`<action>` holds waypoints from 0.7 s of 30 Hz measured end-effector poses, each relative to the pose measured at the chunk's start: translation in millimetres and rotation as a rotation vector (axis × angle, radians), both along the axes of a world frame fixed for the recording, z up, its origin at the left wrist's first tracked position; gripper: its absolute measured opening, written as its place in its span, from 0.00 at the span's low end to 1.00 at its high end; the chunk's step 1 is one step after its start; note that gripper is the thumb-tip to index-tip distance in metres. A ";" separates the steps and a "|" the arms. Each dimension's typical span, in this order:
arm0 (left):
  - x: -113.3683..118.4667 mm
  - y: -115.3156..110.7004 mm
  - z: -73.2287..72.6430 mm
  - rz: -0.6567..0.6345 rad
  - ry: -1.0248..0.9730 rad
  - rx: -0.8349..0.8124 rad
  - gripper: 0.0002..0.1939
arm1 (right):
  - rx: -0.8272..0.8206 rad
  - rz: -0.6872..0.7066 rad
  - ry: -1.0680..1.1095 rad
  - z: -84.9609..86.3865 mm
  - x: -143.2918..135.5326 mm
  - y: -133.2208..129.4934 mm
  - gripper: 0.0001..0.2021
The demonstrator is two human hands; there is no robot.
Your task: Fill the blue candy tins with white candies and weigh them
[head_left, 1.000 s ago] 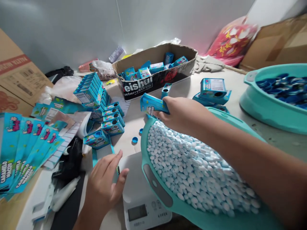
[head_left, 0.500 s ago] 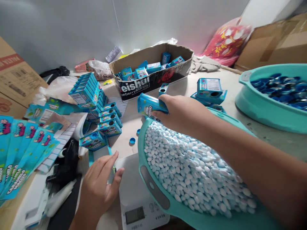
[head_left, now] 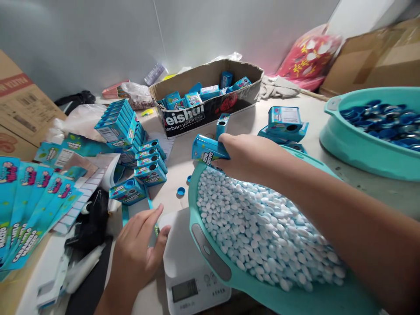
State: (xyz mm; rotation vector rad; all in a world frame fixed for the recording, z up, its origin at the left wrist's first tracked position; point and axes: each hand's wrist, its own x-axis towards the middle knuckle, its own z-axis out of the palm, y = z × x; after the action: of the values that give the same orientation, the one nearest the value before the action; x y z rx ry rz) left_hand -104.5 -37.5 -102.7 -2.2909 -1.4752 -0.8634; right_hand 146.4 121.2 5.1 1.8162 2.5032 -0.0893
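Observation:
My right hand (head_left: 241, 153) grips a small blue candy tin (head_left: 207, 148) over the far left rim of a teal basin (head_left: 194, 201). White and pale-blue oval candies (head_left: 259, 223) fill much of that basin. My left hand (head_left: 138, 245) holds nothing; its fingers are stretched out and the thumb stands apart. It hovers at the left edge of a white kitchen scale (head_left: 179, 245), whose display shows digits too faint to read surely. Just beyond the left hand, a blue tin (head_left: 128, 190) lies in front of a row of similar tins (head_left: 151, 168).
Behind stands an open cardboard box (head_left: 210, 111) with several blue tins. A second teal basin (head_left: 361, 153) at right holds blue lids. More tins (head_left: 285, 119) are stacked near it. Printed blue sleeves (head_left: 29, 210) fan out at left. A small blue cap (head_left: 180, 191) lies by the scale.
My right hand has shifted slightly right and down with the tin, which tilts a little differently. My left hand has stayed almost in place.

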 end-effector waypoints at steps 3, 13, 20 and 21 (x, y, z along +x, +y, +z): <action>-0.8 -0.1 -0.9 0.005 -0.012 -0.006 0.16 | 0.058 -0.015 0.047 4.3 -0.9 -3.5 0.16; 1.6 3.0 0.1 0.006 0.005 -0.001 0.15 | -0.045 0.026 -0.031 -2.3 -1.7 -2.3 0.18; 0.7 1.0 2.7 0.009 0.010 0.010 0.15 | 0.104 -0.038 0.159 2.9 -6.4 -7.2 0.19; 0.8 0.9 3.1 0.009 0.012 0.010 0.14 | 0.096 -0.026 0.131 2.5 -7.1 -7.5 0.19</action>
State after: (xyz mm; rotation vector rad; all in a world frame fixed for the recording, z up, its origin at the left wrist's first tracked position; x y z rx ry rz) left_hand -103.7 -36.6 -99.6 -2.2770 -1.4717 -0.8511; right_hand 139.3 113.7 7.6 1.9400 2.6144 -0.0940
